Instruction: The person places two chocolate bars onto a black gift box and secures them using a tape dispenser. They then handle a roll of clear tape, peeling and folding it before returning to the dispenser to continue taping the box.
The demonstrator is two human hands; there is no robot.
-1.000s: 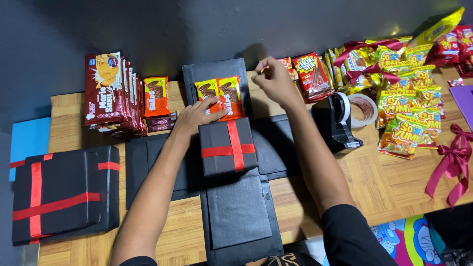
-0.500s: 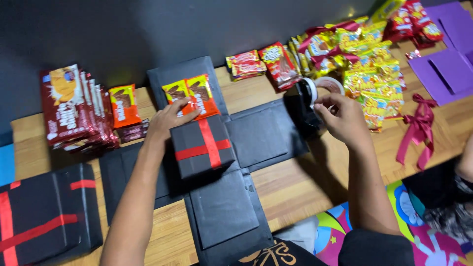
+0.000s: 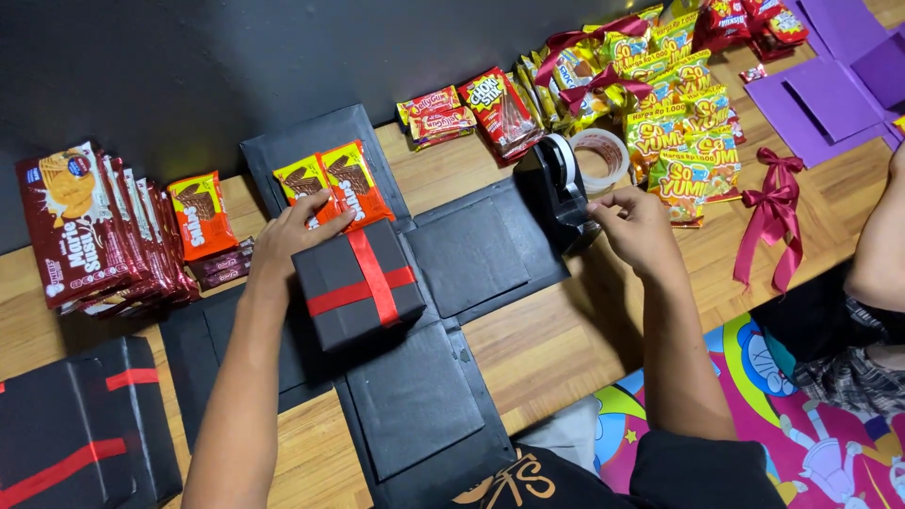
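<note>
My left hand (image 3: 300,229) lies flat on two orange snack packets (image 3: 351,182), its fingers spread over them. The packets rest on the back flap (image 3: 292,143) of an unfolded black box. A small black gift box (image 3: 332,275) with a red ribbon cross sits at the centre of the flaps, just below that hand. My right hand (image 3: 637,229) is at the front end of a black tape dispenser (image 3: 556,188), with thumb and fingers pinched against it. The tape strip itself is too fine to make out.
Maroon biscuit packs (image 3: 80,226) and an orange packet (image 3: 200,215) lie at the left. Yellow and red snack bags (image 3: 679,123), a tape roll (image 3: 603,155), red bows (image 3: 768,212) and purple paper (image 3: 830,94) fill the right. Another ribboned black box (image 3: 75,434) is bottom left. Another person's arm (image 3: 881,245) is at the right edge.
My right hand has moved from the back of the box over to the tape dispenser. The left hand has stayed on the orange packets. The view has shifted right.
</note>
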